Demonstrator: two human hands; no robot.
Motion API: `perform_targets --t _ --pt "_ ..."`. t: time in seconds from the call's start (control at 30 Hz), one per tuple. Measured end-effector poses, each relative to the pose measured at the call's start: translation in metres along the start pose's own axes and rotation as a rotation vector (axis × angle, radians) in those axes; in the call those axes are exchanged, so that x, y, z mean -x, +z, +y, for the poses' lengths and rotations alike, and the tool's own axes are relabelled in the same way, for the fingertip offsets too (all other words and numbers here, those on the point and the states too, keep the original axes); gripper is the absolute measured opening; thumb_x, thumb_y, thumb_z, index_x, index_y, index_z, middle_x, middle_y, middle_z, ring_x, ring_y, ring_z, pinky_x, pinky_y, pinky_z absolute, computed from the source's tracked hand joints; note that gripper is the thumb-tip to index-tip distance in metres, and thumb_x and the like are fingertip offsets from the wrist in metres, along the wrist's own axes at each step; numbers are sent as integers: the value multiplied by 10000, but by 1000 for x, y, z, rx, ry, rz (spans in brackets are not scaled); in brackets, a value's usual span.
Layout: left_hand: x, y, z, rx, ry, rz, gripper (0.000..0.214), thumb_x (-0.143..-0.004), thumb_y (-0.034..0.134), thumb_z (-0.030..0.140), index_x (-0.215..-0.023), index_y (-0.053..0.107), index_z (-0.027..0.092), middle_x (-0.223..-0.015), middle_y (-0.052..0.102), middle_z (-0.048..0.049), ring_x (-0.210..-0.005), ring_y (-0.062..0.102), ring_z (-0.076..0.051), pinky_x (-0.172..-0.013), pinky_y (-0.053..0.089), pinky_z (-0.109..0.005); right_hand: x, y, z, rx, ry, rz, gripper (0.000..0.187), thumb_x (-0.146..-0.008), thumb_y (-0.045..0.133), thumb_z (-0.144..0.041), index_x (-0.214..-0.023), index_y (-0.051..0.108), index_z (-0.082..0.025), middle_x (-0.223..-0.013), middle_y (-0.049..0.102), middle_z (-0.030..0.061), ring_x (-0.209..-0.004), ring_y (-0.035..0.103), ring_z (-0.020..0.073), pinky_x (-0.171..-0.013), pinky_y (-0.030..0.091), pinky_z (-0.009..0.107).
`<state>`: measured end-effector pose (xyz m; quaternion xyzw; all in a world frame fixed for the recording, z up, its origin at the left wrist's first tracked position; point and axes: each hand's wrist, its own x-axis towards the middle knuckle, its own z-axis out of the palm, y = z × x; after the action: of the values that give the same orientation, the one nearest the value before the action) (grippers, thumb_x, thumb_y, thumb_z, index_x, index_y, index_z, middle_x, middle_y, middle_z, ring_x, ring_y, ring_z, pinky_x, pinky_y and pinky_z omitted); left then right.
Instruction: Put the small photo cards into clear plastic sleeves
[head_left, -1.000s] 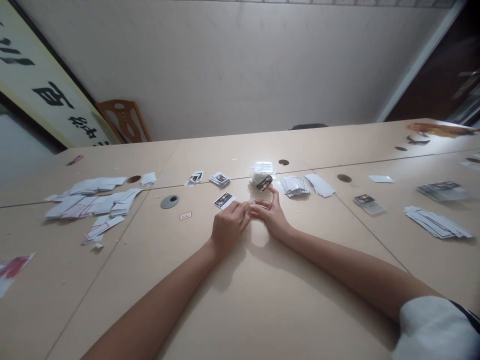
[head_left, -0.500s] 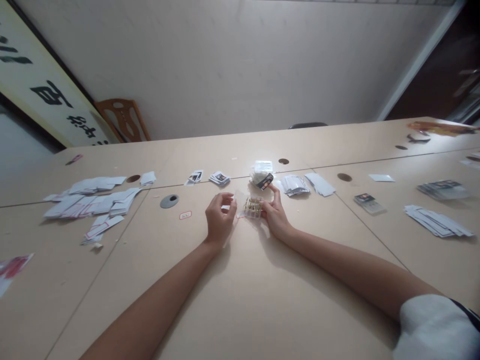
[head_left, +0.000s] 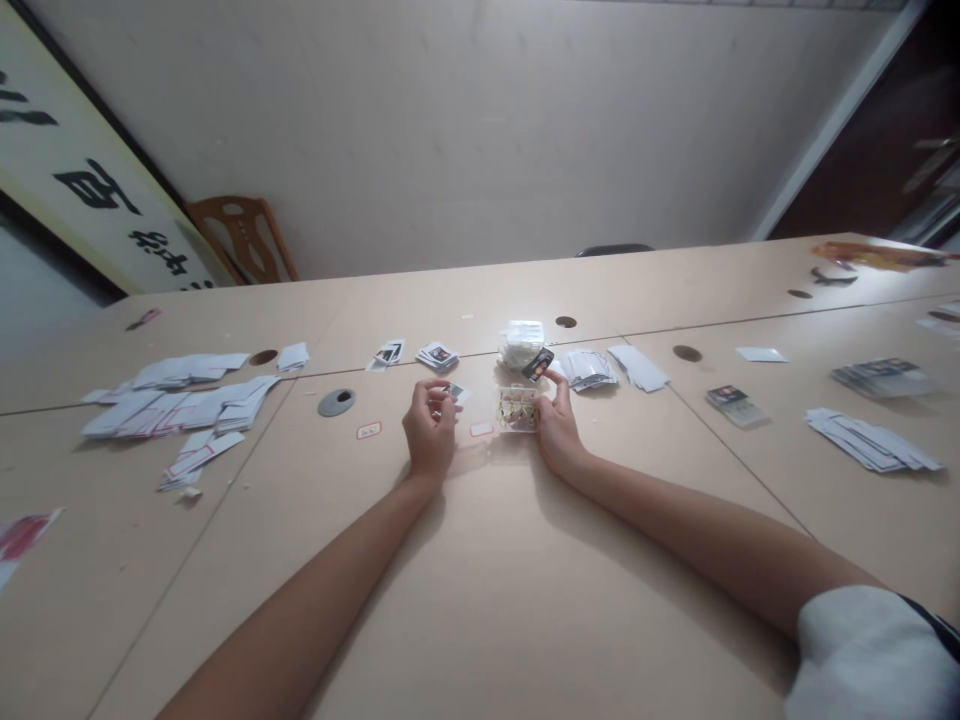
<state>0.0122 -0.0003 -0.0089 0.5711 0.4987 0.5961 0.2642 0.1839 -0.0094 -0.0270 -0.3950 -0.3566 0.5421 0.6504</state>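
My left hand (head_left: 430, 432) is closed in a pinch, with a small picture card (head_left: 456, 393) at its fingertips. In my right hand (head_left: 559, 432) is the right side of a small clear plastic box (head_left: 517, 410), with several small gold-coloured pieces inside, too small to name. A dark printed card (head_left: 538, 364) is by my right index finger; whether the finger touches it I cannot tell. Left of the box lies a red-edged label (head_left: 481, 429). Just behind the box is a pile of clear plastic packs (head_left: 522, 340).
Small picture cards (head_left: 437, 356) and white paper slips (head_left: 589, 369) lie behind my hands. More white slips (head_left: 180, 408) spread at left. Printed packs (head_left: 736, 406) and fanned slips (head_left: 870, 440) lie at right. A grey cable-hole cover (head_left: 337, 402) is left of my left hand.
My left hand has moved slightly left, and a small picture card now shows at its fingertips. The box, tilted before, now sits flatter in my right hand. The red-edged label beside it is now uncovered.
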Motion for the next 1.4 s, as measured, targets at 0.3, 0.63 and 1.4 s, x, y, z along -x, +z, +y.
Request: perform_targets --t 0.3,0.63,1.4 --pt "3 0 0 -28 83 -21 173 -841 514 246 -1005 548 201 -797 576 16 -697 665 -127 -545 499 -195 0 2 -1 -6 -17 34 466 -750 541 -267 -1169 337 -288 -755 696 -39 -494 638 150 -469 512 259" --pt "4 0 1 -16 123 -27 154 -837 506 217 -984 548 201 -782 567 19 -693 663 -124 -550 503 -198 -1 1 0 -26 -16 35 463 -736 537 -246 -1152 339 -290 -742 691 -42 -485 638 156 -449 508 254" --pt "5 0 2 -8 128 -18 145 -846 507 224 -984 548 204 -806 572 16 -683 660 -122 -529 494 -194 4 4 -4 38 -17 21 494 -707 572 -244 -1146 346 -265 -775 711 -15 -509 646 153 -461 522 246"
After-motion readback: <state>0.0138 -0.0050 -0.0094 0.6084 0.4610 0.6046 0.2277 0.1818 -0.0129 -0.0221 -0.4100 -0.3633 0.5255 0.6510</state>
